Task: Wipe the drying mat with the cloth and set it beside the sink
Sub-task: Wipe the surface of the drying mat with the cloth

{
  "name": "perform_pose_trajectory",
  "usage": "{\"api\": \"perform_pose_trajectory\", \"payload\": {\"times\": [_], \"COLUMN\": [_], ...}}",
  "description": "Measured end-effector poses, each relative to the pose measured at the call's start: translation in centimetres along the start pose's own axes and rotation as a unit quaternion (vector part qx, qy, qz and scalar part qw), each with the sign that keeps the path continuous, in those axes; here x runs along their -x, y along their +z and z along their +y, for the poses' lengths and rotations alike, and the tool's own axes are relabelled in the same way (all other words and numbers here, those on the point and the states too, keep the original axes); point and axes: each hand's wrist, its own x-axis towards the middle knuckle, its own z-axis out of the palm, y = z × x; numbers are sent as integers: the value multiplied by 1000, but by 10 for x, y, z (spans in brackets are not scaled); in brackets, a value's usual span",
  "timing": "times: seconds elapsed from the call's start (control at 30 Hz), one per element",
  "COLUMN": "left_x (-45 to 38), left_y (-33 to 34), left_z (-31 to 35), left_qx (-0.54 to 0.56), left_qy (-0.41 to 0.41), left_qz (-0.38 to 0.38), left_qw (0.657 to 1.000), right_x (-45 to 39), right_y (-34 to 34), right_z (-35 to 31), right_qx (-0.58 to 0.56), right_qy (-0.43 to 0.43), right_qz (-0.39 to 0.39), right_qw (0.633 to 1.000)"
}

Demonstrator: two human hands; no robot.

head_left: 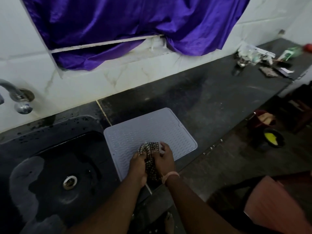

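One grey drying mat [152,130] lies flat on the dark worktop [219,102], its left edge just beside the black sink [55,166] and its near corner reaching the worktop's front edge. On the mat's near part sits one dark patterned cloth [149,147], bunched between the two hands. The left hand [137,168] has its fingers curled around the cloth's left side; the right hand [164,159] grips the cloth's right side, fingers bent over it, with a pale band at the wrist. The cloth's far end fans out past the fingertips onto the ribbed surface of the mat, while the rest of it runs back between the palms.

The sink holds one round metal drain [70,182] and is wet, with droplets on its rim. One chrome tap [15,97] comes out of the white tiled wall [118,76] at the left. A purple curtain [126,22] hangs above. At the far right end of the worktop stands a small clutter of items, too blurred to count.
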Motion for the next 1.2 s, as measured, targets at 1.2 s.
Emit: {"api": "perform_pose_trajectory", "payload": {"times": [1.2], "left_x": [-148], "left_y": [42], "left_z": [91], "left_qx": [-714], "left_qy": [86], "left_qz": [85], "left_qw": [690], "right_x": [-216], "right_y": [-64], "right_z": [-56], "right_qx": [78], "right_qy": [63], "right_qz": [15], "right_qw": [995]}}
